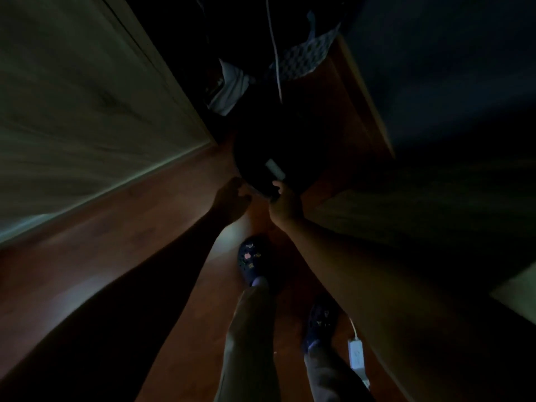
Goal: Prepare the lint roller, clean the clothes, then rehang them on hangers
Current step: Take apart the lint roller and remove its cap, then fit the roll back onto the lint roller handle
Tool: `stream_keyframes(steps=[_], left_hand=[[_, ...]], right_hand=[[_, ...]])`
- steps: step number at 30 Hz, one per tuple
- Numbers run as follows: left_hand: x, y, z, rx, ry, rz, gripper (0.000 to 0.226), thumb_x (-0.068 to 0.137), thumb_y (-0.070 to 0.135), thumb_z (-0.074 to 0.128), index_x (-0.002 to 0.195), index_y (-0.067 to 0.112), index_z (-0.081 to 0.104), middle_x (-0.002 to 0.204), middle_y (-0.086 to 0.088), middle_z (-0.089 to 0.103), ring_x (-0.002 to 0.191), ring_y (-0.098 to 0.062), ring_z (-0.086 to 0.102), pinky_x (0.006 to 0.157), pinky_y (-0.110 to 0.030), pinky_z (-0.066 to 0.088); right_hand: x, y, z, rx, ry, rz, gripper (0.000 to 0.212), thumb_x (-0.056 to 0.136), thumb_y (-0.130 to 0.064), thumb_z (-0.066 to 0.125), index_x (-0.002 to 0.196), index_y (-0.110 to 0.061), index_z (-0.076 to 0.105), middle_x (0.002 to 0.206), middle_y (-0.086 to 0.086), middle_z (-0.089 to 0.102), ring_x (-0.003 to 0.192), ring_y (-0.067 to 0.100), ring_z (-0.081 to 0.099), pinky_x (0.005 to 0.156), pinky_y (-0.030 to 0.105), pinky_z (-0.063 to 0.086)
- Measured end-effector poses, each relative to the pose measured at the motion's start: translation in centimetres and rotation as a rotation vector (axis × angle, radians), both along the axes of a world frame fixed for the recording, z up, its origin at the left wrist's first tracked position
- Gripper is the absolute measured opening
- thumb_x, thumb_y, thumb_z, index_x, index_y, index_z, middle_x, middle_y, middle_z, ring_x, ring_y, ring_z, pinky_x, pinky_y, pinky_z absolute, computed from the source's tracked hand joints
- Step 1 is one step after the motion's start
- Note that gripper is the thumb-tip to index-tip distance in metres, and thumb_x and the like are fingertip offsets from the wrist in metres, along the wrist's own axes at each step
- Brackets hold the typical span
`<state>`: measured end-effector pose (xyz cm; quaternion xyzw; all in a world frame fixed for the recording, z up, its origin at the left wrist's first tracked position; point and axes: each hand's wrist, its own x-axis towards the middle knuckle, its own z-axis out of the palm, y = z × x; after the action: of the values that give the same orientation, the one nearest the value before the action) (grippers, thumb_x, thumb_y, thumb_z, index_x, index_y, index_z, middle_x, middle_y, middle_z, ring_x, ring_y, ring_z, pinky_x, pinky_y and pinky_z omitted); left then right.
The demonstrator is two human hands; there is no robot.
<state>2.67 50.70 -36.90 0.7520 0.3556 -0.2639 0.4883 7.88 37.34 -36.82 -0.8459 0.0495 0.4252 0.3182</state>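
My right hand (284, 200) pinches the lower edge of the dark garment (269, 146). My left hand (232, 198) sits beside it; I cannot tell its grip.

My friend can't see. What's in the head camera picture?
In a very dark room, a person's right hand holds a lint roller against a black garment; the left hand is at its edge. Feet in dark clogs stand on a reddish wood floor.
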Motion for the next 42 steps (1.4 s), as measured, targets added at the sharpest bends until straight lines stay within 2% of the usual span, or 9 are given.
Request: stream_keyframes(steps=[5, 9, 13, 17, 21, 25, 31, 37, 42], left_hand=[[0.8, -0.3, 11.2, -0.036, -0.11, 0.266, 0.037, 0.094, 0.002, 0.061, 0.13, 0.004, 0.056, 0.119, -0.003, 0.058, 0.117, -0.033, 0.061, 0.08, -0.032, 0.044], [2.5, -3.4, 21.5, 0.057, -0.312, 0.175, 0.036, 0.093, -0.001, 0.061, 0.129, 0.001, 0.058, 0.117, -0.002, 0.058, 0.112, -0.015, 0.055, 0.091, -0.024, 0.043], [5.8, -8.0, 28.2, 0.143, -0.492, -0.063, 0.031, 0.089, 0.016, 0.063, 0.12, 0.013, 0.062, 0.115, -0.003, 0.068, 0.11, -0.02, 0.063, 0.1, -0.041, 0.051], [9.6, -16.3, 34.1, 0.181, -0.627, -0.275, 0.039, 0.09, 0.011, 0.059, 0.129, 0.01, 0.062, 0.126, -0.007, 0.066, 0.117, -0.02, 0.061, 0.102, -0.033, 0.047], [12.0, -26.3, 36.5, 0.168, -0.719, -0.479, 0.039, 0.091, 0.003, 0.062, 0.129, 0.002, 0.062, 0.127, -0.017, 0.066, 0.114, -0.02, 0.059, 0.1, -0.024, 0.042], [12.4, -35.0, 36.6, 0.116, -0.774, -0.746, 0.039, 0.094, 0.009, 0.055, 0.132, 0.006, 0.06, 0.134, -0.015, 0.062, 0.126, -0.02, 0.054, 0.112, -0.044, 0.042], [14.2, -40.0, 30.9, 0.307, -0.743, -1.035, 0.05, 0.083, 0.023, 0.063, 0.132, 0.01, 0.061, 0.136, -0.013, 0.059, 0.128, -0.03, 0.054, 0.106, -0.051, 0.043], [11.9, -40.5, 33.7, 0.647, -0.556, -1.068, 0.058, 0.077, 0.034, 0.077, 0.131, 0.019, 0.062, 0.123, -0.012, 0.066, 0.112, -0.037, 0.06, 0.088, -0.045, 0.044], [7.9, -37.1, 33.8, 0.633, -0.476, -0.968, 0.057, 0.074, 0.046, 0.067, 0.121, 0.015, 0.069, 0.105, -0.016, 0.072, 0.092, -0.041, 0.066, 0.076, -0.047, 0.053]], right_hand=[[1.2, -1.2, 10.7, 0.102, -0.081, -0.011, 0.052, 0.1, -0.007, 0.052, 0.15, -0.01, 0.041, 0.151, 0.016, 0.044, 0.14, 0.032, 0.043, 0.113, 0.043, 0.039], [3.6, -4.1, 20.3, 0.213, -0.275, -0.114, 0.043, 0.099, -0.006, 0.053, 0.142, -0.008, 0.049, 0.144, 0.017, 0.051, 0.134, 0.032, 0.048, 0.111, 0.047, 0.042], [5.3, -10.0, 28.4, 0.289, -0.497, -0.231, 0.039, 0.093, 0.0, 0.057, 0.132, -0.002, 0.057, 0.132, 0.017, 0.059, 0.121, 0.033, 0.057, 0.103, 0.047, 0.047], [5.1, -19.6, 34.0, 0.281, -0.601, -0.297, 0.038, 0.093, -0.005, 0.06, 0.131, -0.01, 0.057, 0.133, 0.01, 0.058, 0.119, 0.025, 0.058, 0.102, 0.039, 0.048], [3.3, -29.9, 34.9, 0.193, -0.683, -0.319, 0.039, 0.095, -0.014, 0.06, 0.133, -0.011, 0.055, 0.134, 0.007, 0.058, 0.122, 0.017, 0.055, 0.106, 0.039, 0.046], [1.3, -38.2, 33.7, -0.013, -0.908, -0.255, 0.036, 0.094, -0.026, 0.053, 0.124, -0.007, 0.062, 0.121, 0.012, 0.067, 0.114, 0.023, 0.061, 0.104, 0.035, 0.045], [-0.2, -44.7, 30.1, -0.163, -0.796, -0.148, 0.031, 0.096, -0.024, 0.054, 0.124, -0.015, 0.065, 0.121, 0.007, 0.067, 0.112, 0.025, 0.065, 0.095, 0.044, 0.052], [0.2, -44.7, 29.9, -0.051, -0.739, -0.195, 0.041, 0.086, -0.011, 0.062, 0.127, -0.012, 0.061, 0.126, 0.01, 0.063, 0.118, 0.028, 0.058, 0.102, 0.037, 0.044], [0.1, -43.3, 28.7, -0.054, -0.781, -0.163, 0.058, 0.068, -0.009, 0.076, 0.125, -0.01, 0.064, 0.128, 0.01, 0.065, 0.123, 0.029, 0.057, 0.111, 0.047, 0.038]])
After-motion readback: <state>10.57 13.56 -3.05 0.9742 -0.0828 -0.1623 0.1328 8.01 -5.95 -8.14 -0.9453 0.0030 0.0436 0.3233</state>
